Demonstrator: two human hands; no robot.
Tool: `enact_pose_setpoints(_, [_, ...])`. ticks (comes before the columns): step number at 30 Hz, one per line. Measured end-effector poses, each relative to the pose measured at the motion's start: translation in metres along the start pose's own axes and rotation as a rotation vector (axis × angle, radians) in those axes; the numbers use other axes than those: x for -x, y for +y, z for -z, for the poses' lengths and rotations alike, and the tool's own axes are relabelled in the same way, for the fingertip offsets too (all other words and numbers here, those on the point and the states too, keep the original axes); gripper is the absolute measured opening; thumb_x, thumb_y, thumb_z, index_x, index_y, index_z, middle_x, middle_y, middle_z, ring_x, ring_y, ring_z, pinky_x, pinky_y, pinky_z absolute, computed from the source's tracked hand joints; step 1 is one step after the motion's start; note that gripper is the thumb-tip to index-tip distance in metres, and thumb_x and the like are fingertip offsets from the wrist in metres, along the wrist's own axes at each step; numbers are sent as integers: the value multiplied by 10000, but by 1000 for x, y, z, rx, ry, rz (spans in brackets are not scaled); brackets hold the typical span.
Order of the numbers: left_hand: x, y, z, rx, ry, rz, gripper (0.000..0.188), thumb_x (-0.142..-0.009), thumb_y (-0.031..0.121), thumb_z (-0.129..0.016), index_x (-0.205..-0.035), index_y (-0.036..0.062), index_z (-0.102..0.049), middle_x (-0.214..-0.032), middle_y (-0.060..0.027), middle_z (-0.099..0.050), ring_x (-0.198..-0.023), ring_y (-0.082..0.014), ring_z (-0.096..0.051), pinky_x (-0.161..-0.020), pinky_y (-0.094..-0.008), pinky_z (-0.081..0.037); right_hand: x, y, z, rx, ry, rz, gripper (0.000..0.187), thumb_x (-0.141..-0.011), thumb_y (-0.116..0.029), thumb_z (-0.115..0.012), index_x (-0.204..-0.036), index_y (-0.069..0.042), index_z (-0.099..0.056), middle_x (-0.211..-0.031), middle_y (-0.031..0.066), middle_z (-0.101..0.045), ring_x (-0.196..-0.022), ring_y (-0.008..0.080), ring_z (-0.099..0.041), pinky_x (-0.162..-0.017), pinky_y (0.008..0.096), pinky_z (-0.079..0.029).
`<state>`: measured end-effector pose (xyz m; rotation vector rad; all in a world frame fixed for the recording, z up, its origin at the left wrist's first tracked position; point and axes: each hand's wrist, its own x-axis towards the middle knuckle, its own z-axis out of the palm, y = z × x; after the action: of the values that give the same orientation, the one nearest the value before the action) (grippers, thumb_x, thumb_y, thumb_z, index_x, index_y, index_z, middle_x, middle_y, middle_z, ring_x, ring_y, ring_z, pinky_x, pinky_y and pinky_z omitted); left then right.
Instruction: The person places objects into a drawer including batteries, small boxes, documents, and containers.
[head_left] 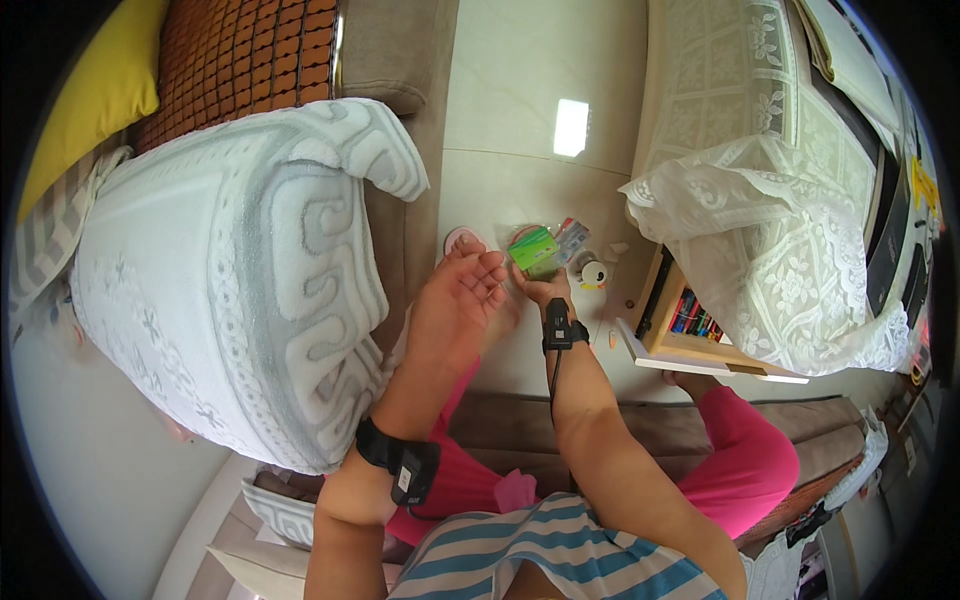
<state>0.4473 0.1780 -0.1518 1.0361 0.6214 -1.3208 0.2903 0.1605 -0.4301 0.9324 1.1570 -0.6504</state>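
Observation:
My left hand [462, 290] is raised with its palm turned up and its fingers loosely bent and apart; nothing shows in it. Beside it, my right hand [546, 288] grips a bright green packet [535, 252] in clear plastic by its near end. A greyish card-like piece with red marks [571, 238] sticks out at the packet's right side; whether it is part of the same bundle I cannot tell. Just right of the right hand, a small white item with a cartoon duck-like face [592, 275] is low down near the floor.
An open drawer [720, 364] at the right holds several colourful slim items [694, 316]. Above it, a white lace cloth [780, 210] drapes over a cabinet. At left, a white and grey cover [290, 260] lies over a sofa. Pale floor tiles [510, 110] run between them.

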Motion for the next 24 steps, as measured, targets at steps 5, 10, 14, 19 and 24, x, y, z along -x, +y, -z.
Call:
enact_pose_setpoints(5, [-3,0,1,-23,-23,-15,161,-860,105,-503,-989,33,-566,-909,-65,-628,-837,-186,-568,-713,-292,-458,7,4,-12,-96,105,22,348,-929,-342,-363,-1148,-126,-525,-1172,62,-541,-1078,297,-512,-900,502,-437])
enact_pose_setpoints(10, [-3,-1,-1,-35,-40,-19,159,-861,105,-504,-992,36,-562,-910,-66,-629,-825,-186,-572,-709,-291,-461,14,4,-15,-146,68,118,327,-930,-292,-370,-1155,-109,-521,-1134,74,-550,-1050,295,-524,-866,477,-488])
enact_pose_setpoints(14, [-1,-1,-6,-42,-45,-24,153,-864,103,-501,-990,37,-558,-918,-69,-628,-824,-185,-573,-710,-290,-462,12,-5,-10,-259,82,41,344,-897,-289,-389,-1133,-72,-514,-1149,81,-536,-1023,288,-538,-829,486,-514])
enact_pose_setpoints(19, [3,-3,-13,-48,-44,-4,147,-868,104,-498,-985,36,-556,-918,-65,-622,-837,-184,-570,-719,-289,-461,10,-8,-7,-268,61,19,357,-904,-288,-382,-1148,-52,-493,-1145,106,-522,-1013,297,-536,-805,473,-532])
enact_pose_setpoints(24, [5,-3,-16,-69,-70,-17,147,-867,100,-495,-986,35,-551,-922,-67,-611,-854,-187,-564,-729,-293,-459,53,11,-19,-245,-2,-47,415,-880,-280,-455,-1175,9,-415,-1156,168,-473,-1008,334,-520,-832,468,-522])
